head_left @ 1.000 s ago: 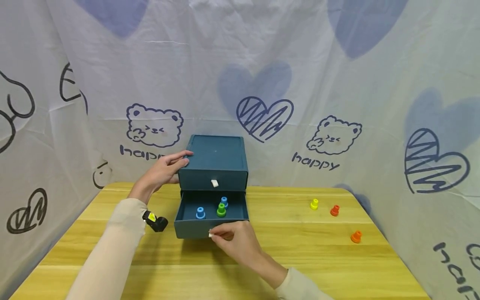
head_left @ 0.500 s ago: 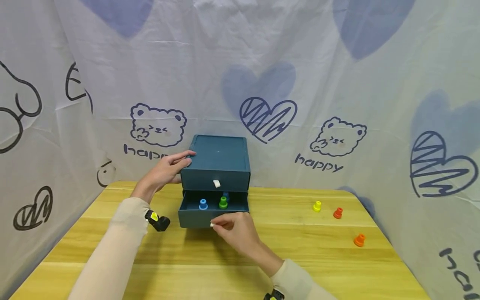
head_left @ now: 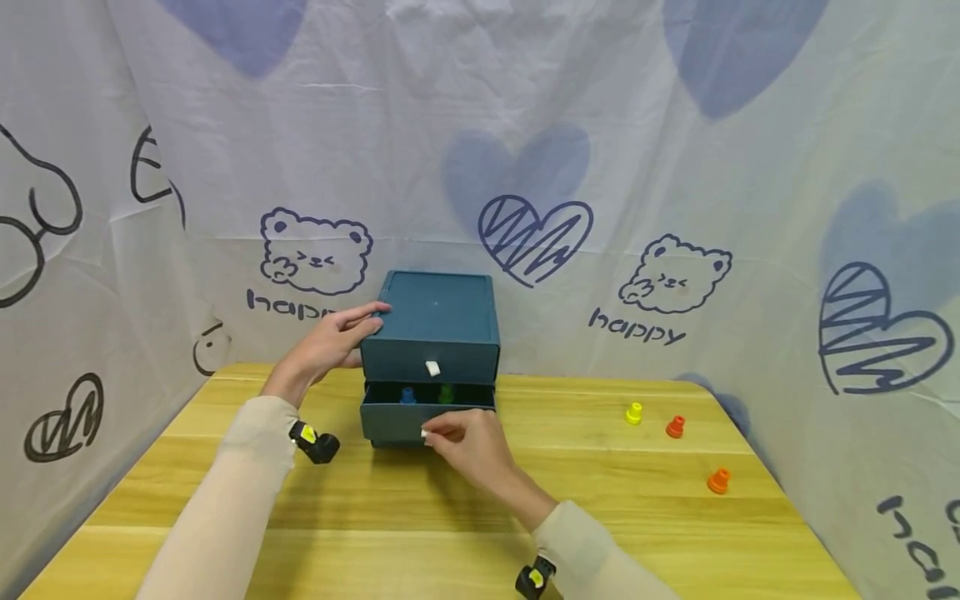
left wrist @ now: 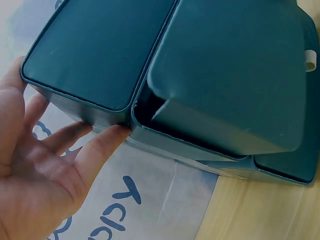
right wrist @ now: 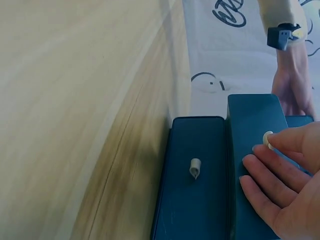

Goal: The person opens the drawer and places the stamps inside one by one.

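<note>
Sliding nearly shut under my right hand (head_left: 468, 446) pinching its knob, the lower drawer (head_left: 397, 419) needs a final push while my left hand (head_left: 330, 343) braces the cabinet (head_left: 435, 321) with straight fingers.

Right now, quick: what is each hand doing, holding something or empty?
Left hand: open, straight fingers resting on the blue drawer box.
Right hand: pinching the white knob of the lower drawer.

I'm in a makeshift recording booth: a pale sheet (head_left: 675, 125) printed with bears, hearts and "happy" is hung around my wooden worktop (head_left: 420, 533), with small cameras strapped to my wrists.
</note>
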{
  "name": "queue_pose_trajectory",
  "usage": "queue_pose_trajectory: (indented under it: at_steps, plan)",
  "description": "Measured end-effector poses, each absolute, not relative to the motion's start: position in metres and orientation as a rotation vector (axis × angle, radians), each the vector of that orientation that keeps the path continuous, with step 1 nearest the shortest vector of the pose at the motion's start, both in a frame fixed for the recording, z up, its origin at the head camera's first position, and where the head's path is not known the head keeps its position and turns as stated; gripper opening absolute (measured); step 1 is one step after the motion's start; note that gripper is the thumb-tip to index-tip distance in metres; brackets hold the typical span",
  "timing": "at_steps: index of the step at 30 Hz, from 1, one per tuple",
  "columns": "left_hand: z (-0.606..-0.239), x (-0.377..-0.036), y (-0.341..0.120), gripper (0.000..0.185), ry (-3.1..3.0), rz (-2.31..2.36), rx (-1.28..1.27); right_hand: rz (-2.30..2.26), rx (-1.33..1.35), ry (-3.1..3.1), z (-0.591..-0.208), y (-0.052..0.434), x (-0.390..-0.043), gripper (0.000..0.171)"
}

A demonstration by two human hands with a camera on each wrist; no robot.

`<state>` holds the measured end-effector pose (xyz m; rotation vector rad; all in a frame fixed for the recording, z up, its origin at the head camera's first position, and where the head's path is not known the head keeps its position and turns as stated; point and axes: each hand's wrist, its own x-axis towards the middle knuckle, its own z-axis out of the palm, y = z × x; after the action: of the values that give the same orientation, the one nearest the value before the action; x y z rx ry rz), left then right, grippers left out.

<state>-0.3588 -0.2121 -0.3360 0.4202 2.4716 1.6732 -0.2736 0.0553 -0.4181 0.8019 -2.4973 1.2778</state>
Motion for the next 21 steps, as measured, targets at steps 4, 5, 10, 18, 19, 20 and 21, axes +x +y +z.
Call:
queue_pose_trajectory:
  at_steps: [4, 5, 10, 18, 19, 20, 21]
  plan:
    - [-0.336, -0.359, -0.212, 0.054, 2.473, 1.669, 0.416, 1.279, 0.81, -2.481, -0.419, 0.054, -0.281, 0.011]
    - [-0.336, -0.359, -0.212, 0.054, 2.471, 1.668, 0.415, 1.282, 0.81, -2.476, -0.419, 0.054, -0.283, 0.011]
    - [-0.336, -0.358, -0.212, 0.055, 2.484, 1.65, 0.397, 1.31, 0.782, -2.487, -0.419, 0.054, -0.29, 0.012]
    - [-0.337, -0.358, -0.212, 0.055, 2.481, 1.662, 0.411, 1.331, 0.73, -2.508, -0.422, 0.053, -0.302, 0.013]
    - [-0.337, -0.358, -0.212, 0.055, 2.48, 1.663, 0.414, 1.334, 0.72, -2.508, -0.422, 0.052, -0.304, 0.013]
    - [-0.337, -0.358, -0.212, 0.055, 2.477, 1.667, 0.413, 1.339, 0.711, -2.508, -0.422, 0.052, -0.305, 0.013]
    - [-0.337, -0.358, -0.211, 0.055, 2.475, 1.671, 0.412, 1.34, 0.702, -2.51, -0.422, 0.052, -0.306, 0.013]
